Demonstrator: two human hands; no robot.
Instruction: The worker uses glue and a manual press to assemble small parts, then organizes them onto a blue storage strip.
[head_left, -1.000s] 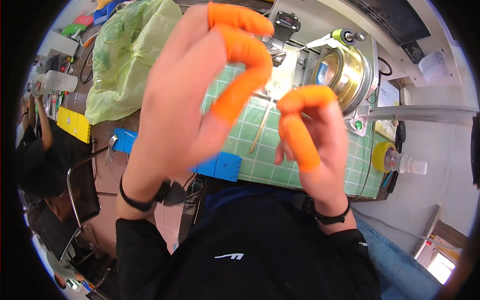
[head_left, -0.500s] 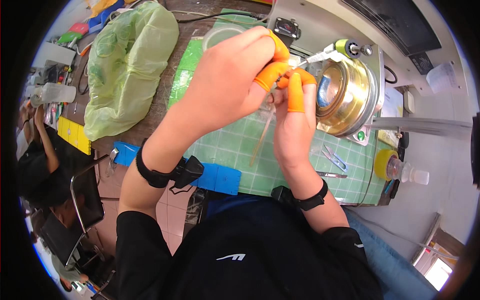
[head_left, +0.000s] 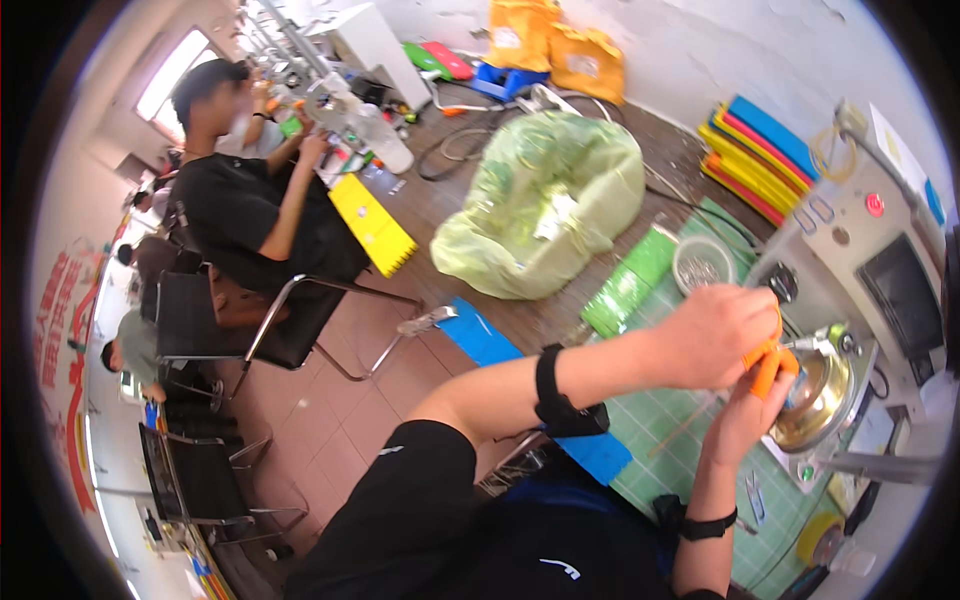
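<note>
brass spool (head_left: 815,400) at both hands' fingers (head_left: 765,370)

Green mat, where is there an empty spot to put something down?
The green mat is bare below the left hand, between the blue pad and the brass machine drum. Crowded: up by the small bowl and beside the machine, where both hands work.

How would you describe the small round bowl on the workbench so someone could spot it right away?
Start at the big grey machine on the right of the bench. Just left of it, on the green mat, sits a small round bowl beside a green rectangular pack. It is the only pale, round dish there, above the left hand.
</note>
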